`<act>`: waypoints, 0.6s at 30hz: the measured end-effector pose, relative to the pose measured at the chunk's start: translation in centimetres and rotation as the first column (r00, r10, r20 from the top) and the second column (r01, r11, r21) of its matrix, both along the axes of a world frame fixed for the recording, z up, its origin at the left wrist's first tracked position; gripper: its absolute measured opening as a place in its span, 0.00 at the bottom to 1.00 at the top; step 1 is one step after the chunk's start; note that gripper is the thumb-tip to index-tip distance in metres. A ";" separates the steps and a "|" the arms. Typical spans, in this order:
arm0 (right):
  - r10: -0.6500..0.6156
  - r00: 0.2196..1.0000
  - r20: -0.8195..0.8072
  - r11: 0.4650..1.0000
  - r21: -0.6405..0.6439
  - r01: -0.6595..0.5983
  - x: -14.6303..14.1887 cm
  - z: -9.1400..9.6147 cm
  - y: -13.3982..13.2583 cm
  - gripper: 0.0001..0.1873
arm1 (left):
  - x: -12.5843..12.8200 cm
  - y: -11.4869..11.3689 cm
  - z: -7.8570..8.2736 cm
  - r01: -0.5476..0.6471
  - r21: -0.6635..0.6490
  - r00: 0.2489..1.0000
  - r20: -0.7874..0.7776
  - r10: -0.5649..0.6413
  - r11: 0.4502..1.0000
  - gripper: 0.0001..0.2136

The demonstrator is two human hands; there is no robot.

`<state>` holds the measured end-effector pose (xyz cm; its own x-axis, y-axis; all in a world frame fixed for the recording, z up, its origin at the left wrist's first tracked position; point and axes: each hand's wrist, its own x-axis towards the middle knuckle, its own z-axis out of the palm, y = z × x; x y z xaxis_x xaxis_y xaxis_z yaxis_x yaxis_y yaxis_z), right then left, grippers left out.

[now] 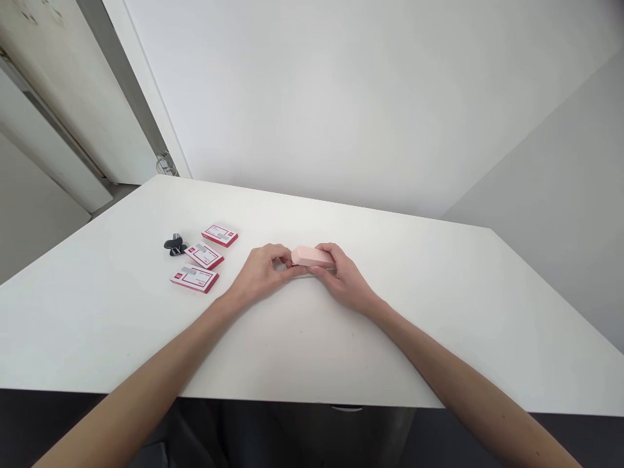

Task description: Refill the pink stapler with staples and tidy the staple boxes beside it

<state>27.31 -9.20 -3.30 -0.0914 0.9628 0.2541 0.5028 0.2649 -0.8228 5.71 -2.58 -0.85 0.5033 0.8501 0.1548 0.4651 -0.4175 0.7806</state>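
A pale pink stapler lies lengthwise near the middle of the white table. My right hand is wrapped round its right part from behind and below. My left hand pinches at its left end, fingers curled together. Both hands rest on the tabletop. What the left fingertips grip at the stapler's front is too small to make out.
Three small red-and-white boxes lie in a loose row to the left of my hands. A black binder clip sits just left of them. The table's left corner meets a door frame; a wall stands behind.
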 end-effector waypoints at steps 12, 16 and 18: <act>0.002 0.999 -0.037 1.000 -0.016 -0.002 0.0 0.1 0.0 0.17 | 0.0 0.0 0.0 0.005 0.008 0.999 -0.041 -0.005 1.000 0.18; 0.002 0.999 -0.050 0.999 -0.034 -0.004 -0.1 0.2 0.0 0.17 | 0.1 0.1 0.0 0.001 0.001 0.999 -0.040 -0.001 1.000 0.18; 0.003 0.998 -0.061 0.999 -0.035 -0.006 -0.1 0.3 0.0 0.17 | 0.0 0.1 0.0 -0.006 0.000 0.999 -0.044 0.006 1.000 0.19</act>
